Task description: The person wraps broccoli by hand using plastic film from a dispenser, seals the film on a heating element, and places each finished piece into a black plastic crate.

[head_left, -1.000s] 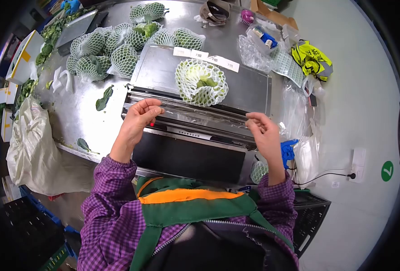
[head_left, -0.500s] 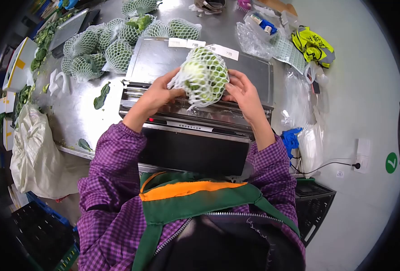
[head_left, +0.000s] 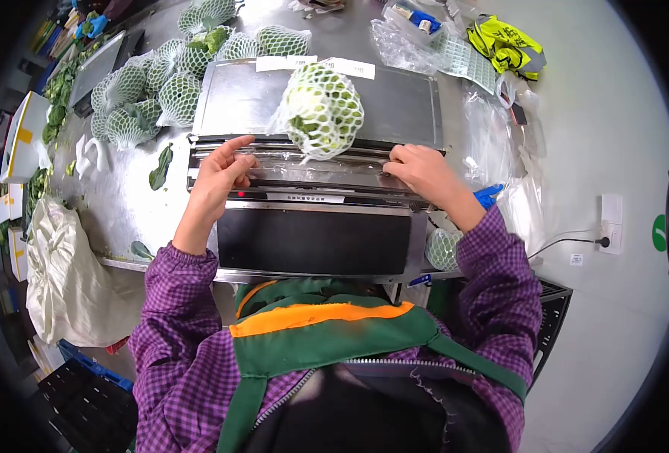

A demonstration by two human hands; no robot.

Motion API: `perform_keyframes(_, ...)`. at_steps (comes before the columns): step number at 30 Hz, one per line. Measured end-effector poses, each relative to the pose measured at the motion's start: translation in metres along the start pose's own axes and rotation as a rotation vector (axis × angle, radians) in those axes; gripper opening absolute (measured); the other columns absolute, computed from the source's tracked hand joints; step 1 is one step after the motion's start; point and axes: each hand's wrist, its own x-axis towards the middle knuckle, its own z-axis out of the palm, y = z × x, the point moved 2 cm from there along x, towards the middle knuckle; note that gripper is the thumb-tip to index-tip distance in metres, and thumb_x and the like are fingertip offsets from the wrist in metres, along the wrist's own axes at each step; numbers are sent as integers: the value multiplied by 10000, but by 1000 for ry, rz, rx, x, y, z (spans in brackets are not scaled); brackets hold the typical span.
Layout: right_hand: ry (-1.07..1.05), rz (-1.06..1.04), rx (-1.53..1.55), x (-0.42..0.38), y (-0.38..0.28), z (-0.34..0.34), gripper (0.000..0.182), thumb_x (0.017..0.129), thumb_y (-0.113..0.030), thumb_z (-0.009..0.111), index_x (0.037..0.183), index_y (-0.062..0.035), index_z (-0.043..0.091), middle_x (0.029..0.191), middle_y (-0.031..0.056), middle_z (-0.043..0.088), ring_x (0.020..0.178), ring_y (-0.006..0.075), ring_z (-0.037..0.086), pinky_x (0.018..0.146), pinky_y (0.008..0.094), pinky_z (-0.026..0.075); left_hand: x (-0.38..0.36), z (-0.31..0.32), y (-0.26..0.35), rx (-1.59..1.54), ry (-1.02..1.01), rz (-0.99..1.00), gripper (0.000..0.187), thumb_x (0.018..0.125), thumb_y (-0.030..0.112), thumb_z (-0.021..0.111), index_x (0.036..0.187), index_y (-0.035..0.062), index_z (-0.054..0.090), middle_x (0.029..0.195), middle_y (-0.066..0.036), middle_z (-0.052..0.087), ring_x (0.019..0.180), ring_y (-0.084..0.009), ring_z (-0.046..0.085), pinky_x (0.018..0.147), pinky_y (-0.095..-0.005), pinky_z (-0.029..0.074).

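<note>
A green vegetable in white foam netting [head_left: 323, 113] rests on the metal top of the wrapping machine [head_left: 395, 106], near its back rollers. Clear film [head_left: 312, 167] lies across the machine in front of it. At the film's left end is my left hand [head_left: 225, 170], thumb and fingers bent close together at the film's edge. My right hand [head_left: 421, 172] pinches the right end of the film, fingers curled down. Neither hand touches the netted vegetable. Below the film is the machine's black plate [head_left: 315, 240].
Several netted vegetables [head_left: 177, 98] lie at the back left, with a loose leaf [head_left: 161, 167] nearer. A white sack [head_left: 70, 272] hangs at the left edge. Plastic bags [head_left: 489, 143] and a yellow vest [head_left: 506, 47] are at the right. Another netted vegetable [head_left: 443, 249] sits beside the machine.
The netted vegetable has been let go and rests on the machine. Both hands have moved apart and down to the film's ends. The view has shifted slightly.
</note>
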Motion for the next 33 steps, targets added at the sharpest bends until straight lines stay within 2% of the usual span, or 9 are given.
perform_keyframes(3,-118,-121,-33,5,3,7,158,744,-75,617,901,-83,601,872,46,559,786,238,571,672,329,474,-4,4,2,-15,51,5,392,870,86,603,1247,12,523,820,-14,602,621,-36,446,606,-206,418)
perform_keyframes(8,185,432,549,-1,6,10,71,845,-58,561,905,-19,559,802,47,554,646,171,564,585,276,445,9,-10,7,-411,44,-34,320,872,61,590,1186,3,566,813,-17,614,685,-62,542,665,-199,474)
perform_keyframes(10,146,665,819,-5,-11,11,50,887,-37,520,891,10,536,671,37,552,554,76,525,513,241,427,2,-12,4,-448,-1,-24,270,862,38,589,1129,5,601,833,-28,621,702,-91,562,681,-216,479)
perform_keyframes(17,323,705,1096,-21,-30,4,39,908,-15,499,899,9,527,666,31,545,575,70,536,532,208,453,-75,-41,22,-681,-532,482,134,811,134,616,883,21,624,783,-73,584,656,-166,520,730,-355,484)
perform_keyframes(18,389,739,1148,-18,-32,5,37,915,-16,495,909,8,522,671,32,543,577,71,538,533,203,456,-77,-48,35,-411,-499,529,191,808,122,617,976,30,630,789,-76,587,672,-168,526,718,-338,481)
perform_keyframes(20,421,677,1197,-4,-21,12,38,921,-27,501,928,7,515,690,30,539,585,72,541,535,205,463,-69,-35,53,-61,-23,291,295,803,108,645,1088,43,615,872,-73,588,672,-159,533,682,-307,488)
perform_keyframes(24,353,730,1178,6,-10,13,89,890,-21,561,962,24,534,764,38,553,612,70,535,560,207,474,-15,-29,25,769,152,389,471,730,24,709,1179,22,568,1019,-57,552,657,-91,499,594,-238,448)
perform_keyframes(27,223,580,639,7,-19,0,282,774,-5,688,1042,11,603,767,26,513,613,66,473,562,202,423,0,-11,24,949,132,501,446,682,84,758,1106,72,620,1019,-64,565,662,-160,549,590,-277,465)
perform_keyframes(33,272,499,460,4,-29,22,188,767,-12,687,949,-17,637,776,50,519,586,97,477,533,240,400,22,8,11,1023,50,770,256,738,75,707,985,59,642,950,-47,614,718,-214,626,604,-303,487)
